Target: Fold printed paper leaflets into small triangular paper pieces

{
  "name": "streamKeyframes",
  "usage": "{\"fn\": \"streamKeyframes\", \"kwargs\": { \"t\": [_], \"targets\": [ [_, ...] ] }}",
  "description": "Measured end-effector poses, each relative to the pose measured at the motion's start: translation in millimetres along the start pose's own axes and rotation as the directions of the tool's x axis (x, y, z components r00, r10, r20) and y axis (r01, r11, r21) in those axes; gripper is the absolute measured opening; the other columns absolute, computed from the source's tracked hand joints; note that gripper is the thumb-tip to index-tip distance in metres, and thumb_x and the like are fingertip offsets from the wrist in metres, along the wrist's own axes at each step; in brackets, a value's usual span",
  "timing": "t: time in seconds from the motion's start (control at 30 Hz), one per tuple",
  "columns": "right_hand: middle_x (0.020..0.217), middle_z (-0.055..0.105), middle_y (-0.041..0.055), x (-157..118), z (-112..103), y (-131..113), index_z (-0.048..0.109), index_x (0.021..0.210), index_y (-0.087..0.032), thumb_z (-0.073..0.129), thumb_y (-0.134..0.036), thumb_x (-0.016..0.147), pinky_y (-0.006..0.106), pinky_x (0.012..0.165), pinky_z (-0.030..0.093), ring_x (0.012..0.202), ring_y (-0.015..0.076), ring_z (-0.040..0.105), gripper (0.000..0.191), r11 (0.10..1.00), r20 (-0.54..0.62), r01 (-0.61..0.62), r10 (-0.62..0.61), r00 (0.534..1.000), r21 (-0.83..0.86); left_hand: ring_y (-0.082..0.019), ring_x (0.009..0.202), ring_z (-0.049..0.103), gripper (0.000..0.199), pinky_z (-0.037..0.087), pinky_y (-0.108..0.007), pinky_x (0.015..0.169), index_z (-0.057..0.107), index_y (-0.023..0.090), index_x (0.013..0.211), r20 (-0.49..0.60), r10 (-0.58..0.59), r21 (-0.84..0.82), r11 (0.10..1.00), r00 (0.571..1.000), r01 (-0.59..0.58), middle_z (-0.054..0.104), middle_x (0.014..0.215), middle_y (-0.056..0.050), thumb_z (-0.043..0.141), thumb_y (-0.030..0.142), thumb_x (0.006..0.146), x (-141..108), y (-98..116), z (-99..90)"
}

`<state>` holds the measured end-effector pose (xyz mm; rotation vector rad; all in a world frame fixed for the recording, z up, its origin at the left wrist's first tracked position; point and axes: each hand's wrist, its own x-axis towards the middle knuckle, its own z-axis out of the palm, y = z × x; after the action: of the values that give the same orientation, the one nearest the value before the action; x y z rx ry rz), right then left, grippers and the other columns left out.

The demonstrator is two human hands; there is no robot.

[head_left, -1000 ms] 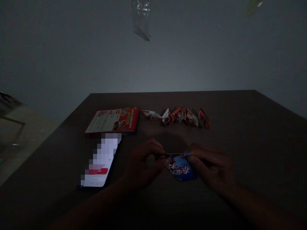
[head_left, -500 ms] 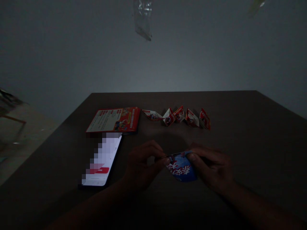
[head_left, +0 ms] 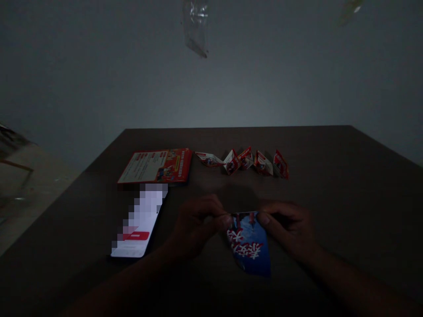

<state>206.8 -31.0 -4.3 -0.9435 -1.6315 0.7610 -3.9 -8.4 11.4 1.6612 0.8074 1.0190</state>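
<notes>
Between my hands hangs a sheet of printed paper [head_left: 249, 246], blue with white and red lettering, its lower part curving down toward me. My left hand [head_left: 200, 224] pinches its upper left edge between thumb and fingers. At the upper right edge, my right hand [head_left: 289, 226] grips it in the same way. Beyond the hands stand several small folded paper pieces [head_left: 263, 164], red and white, in a row. The far side of the blue sheet is hidden from me.
A red and cream printed booklet or stack [head_left: 145, 169] lies at the left, with a lit phone [head_left: 140, 229] just in front of it. The dark table [head_left: 330, 176] meets a grey wall [head_left: 264, 79], where a clear plastic bag [head_left: 195, 28] hangs.
The blue sheet has swung down and shows more of its printed face. My hands stay pinched on its top edge, with the right hand slightly further left.
</notes>
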Motion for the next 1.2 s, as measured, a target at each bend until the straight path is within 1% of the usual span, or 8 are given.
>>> {"fn": "streamKeyframes", "kwargs": {
  "t": [0.13,0.23,0.47,0.63,0.8,0.93,1.07,1.2],
  "targets": [
    [0.057,0.062,-0.0002,1.5,-1.2,0.7,0.064,0.07,-0.017,0.06,-0.015,0.079,0.019,0.045,0.043,0.048,0.0105,0.055,0.01,1.0,0.043,-0.006,0.006,0.999,0.008,-0.01,0.058,0.05,0.016,0.037,-0.02,0.052,0.065,0.013,0.061,0.018,-0.055,-0.074,0.996,0.998,0.056,0.055,0.063,0.0,0.065,0.019,0.076,1.4,-1.1,0.9],
    [0.056,0.062,0.0002,2.0,-1.1,-0.3,0.065,0.069,-0.016,0.059,-0.016,0.079,0.019,0.044,0.042,0.047,0.0106,0.054,0.012,1.0,0.064,-0.011,0.011,0.998,0.007,-0.01,0.057,0.049,0.018,0.037,-0.02,0.052,0.064,0.013,0.06,0.009,-0.081,-0.084,0.993,0.997,0.081,0.054,0.062,0.0,0.066,0.021,0.076,1.5,0.1,1.2],
    [0.054,0.062,0.0014,4.9,-1.2,-1.7,0.065,0.066,-0.015,0.059,-0.018,0.08,0.02,0.045,0.042,0.046,0.0107,0.054,0.015,1.0,0.114,-0.014,0.017,0.993,-0.026,-0.01,0.056,0.049,0.017,0.035,-0.02,0.05,0.065,0.013,0.061,0.04,-0.077,-0.07,0.994,0.996,0.08,0.054,0.062,-0.001,0.067,0.023,0.075,1.3,0.4,2.4],
    [0.05,0.057,-0.0008,2.4,-1.2,-1.7,0.062,0.061,-0.015,0.059,-0.02,0.081,0.02,0.044,0.039,0.044,0.0095,0.05,0.021,0.999,0.141,-0.03,0.034,0.989,-0.036,-0.009,0.055,0.048,0.019,0.034,-0.02,0.049,0.064,0.013,0.06,0.047,-0.094,-0.071,0.993,0.995,0.097,0.054,0.061,0.0,0.068,0.025,0.075,1.5,-2.5,2.5],
    [0.053,0.057,-0.0006,-1.5,-1.5,-5.8,0.065,0.066,-0.015,0.059,-0.019,0.082,0.02,0.043,0.037,0.045,0.0095,0.05,0.018,0.998,0.108,-0.06,0.062,0.992,-0.021,-0.009,0.056,0.047,0.021,0.035,-0.02,0.051,0.064,0.013,0.062,0.088,-0.093,-0.126,0.987,0.992,0.104,0.054,0.062,0.0,0.065,0.027,0.077,1.5,-8.5,3.3],
    [0.051,0.057,-0.0007,-1.4,-0.4,-6.6,0.066,0.066,-0.014,0.059,-0.02,0.082,0.02,0.041,0.036,0.044,0.0091,0.048,0.018,0.998,0.06,-0.058,0.06,0.996,-0.036,-0.009,0.056,0.047,0.024,0.034,-0.02,0.05,0.063,0.012,0.059,0.076,-0.092,-0.058,0.994,0.993,0.097,0.053,0.062,0.0,0.064,0.026,0.078,1.4,-6.7,4.0],
    [0.05,0.057,-0.0005,-0.9,0.6,-6.6,0.065,0.064,-0.014,0.059,-0.021,0.081,0.019,0.04,0.037,0.043,0.0093,0.049,0.019,0.997,0.059,-0.076,0.078,0.995,-0.03,-0.008,0.052,0.045,0.027,0.033,-0.019,0.049,0.059,0.013,0.053,0.048,-0.076,0.002,0.997,0.996,0.076,0.05,0.058,0.002,0.064,0.023,0.078,2.0,-1.4,4.2],
    [0.051,0.057,-0.0007,-1.5,0.9,-5.2,0.064,0.063,-0.015,0.06,-0.023,0.082,0.019,0.041,0.038,0.044,0.0094,0.05,0.02,0.995,0.02,-0.103,0.103,0.994,-0.006,-0.008,0.055,0.047,0.022,0.034,-0.019,0.05,0.063,0.013,0.058,0.069,-0.082,0.0,0.997,0.994,0.082,0.052,0.06,0.002,0.063,0.022,0.079,3.1,-2.0,4.7]
  ]
}}
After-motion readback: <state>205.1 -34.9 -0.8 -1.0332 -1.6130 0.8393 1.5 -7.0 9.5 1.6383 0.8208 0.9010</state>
